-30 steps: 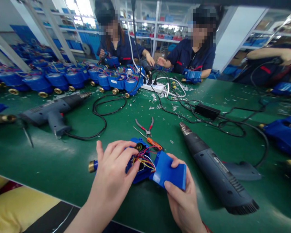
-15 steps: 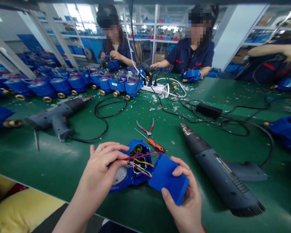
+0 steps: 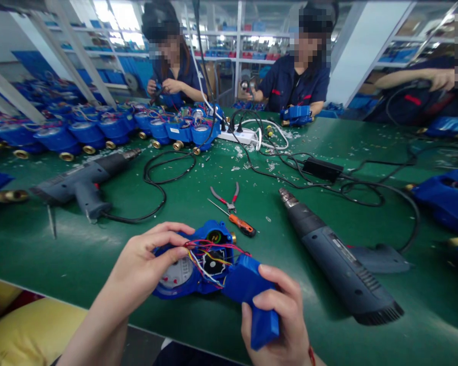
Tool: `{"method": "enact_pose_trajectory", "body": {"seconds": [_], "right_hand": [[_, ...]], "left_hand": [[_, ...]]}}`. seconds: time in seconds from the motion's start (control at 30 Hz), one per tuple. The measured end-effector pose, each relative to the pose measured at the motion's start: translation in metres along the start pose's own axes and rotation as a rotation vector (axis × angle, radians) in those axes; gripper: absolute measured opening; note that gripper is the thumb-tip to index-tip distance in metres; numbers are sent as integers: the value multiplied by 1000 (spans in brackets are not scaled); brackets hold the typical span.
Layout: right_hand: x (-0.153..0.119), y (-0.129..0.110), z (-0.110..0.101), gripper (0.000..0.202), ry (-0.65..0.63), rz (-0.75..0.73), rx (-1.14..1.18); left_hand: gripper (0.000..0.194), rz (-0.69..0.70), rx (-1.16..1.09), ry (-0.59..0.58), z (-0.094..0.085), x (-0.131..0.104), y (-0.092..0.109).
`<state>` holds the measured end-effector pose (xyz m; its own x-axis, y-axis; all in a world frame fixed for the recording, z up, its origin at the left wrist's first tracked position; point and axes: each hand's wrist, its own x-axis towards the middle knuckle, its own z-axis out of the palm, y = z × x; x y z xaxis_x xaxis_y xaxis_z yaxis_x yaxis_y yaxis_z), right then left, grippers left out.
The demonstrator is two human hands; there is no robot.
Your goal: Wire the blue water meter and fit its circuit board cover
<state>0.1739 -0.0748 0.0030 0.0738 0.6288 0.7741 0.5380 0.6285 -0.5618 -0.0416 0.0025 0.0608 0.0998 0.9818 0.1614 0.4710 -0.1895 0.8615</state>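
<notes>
A blue water meter (image 3: 209, 231) with its housing uncovered lies on the green table before me. Its round dial is partly behind my left hand (image 3: 156, 256), whose thumb and fingers pinch a bundle of coloured wires (image 3: 204, 245) over the meter. Those red, yellow, white and blue wires run across to a blue plastic box (image 3: 248, 282). My right hand (image 3: 280, 310) grips this box, thumb on the near side and fingers around its right side. The box is tilted, just right of the meter's open compartment, where a black part with a pale centre shows.
Pliers (image 3: 229, 199) and an orange screwdriver (image 3: 242, 224) lie beyond the meter. One heat gun (image 3: 339, 259) rests at right, another heat gun (image 3: 87, 183) at left. Black cables, a white power strip (image 3: 236, 136) and rows of blue meters (image 3: 59, 137) stand farther back. Co-workers sit opposite.
My right hand has turned the blue box and brought it slightly lower and left, showing its edge. My left hand has shifted left with the wires, uncovering more of the compartment.
</notes>
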Motion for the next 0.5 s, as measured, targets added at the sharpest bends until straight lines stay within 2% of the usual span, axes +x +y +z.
{"method": "enact_pose_trajectory", "body": {"seconds": [0.17,0.27,0.3,0.37,0.47,0.5], "right_hand": [[-11,6,-2,28,-41,-88,66],[-13,9,-2,30,-79,-155,101],[-13,10,-1,31,-91,-181,112],[-10,9,2,33,-68,-215,129],[-5,7,6,35,1,-242,141],[-4,6,7,35,4,-250,145]], "left_hand": [[5,72,6,111,-1,-4,-4],[7,138,12,193,-3,-12,6],[7,174,21,178,-3,-15,11],[8,285,85,68,-1,-21,22],[37,448,229,-128,8,-26,34],[42,476,264,-173,12,-25,36]]}}
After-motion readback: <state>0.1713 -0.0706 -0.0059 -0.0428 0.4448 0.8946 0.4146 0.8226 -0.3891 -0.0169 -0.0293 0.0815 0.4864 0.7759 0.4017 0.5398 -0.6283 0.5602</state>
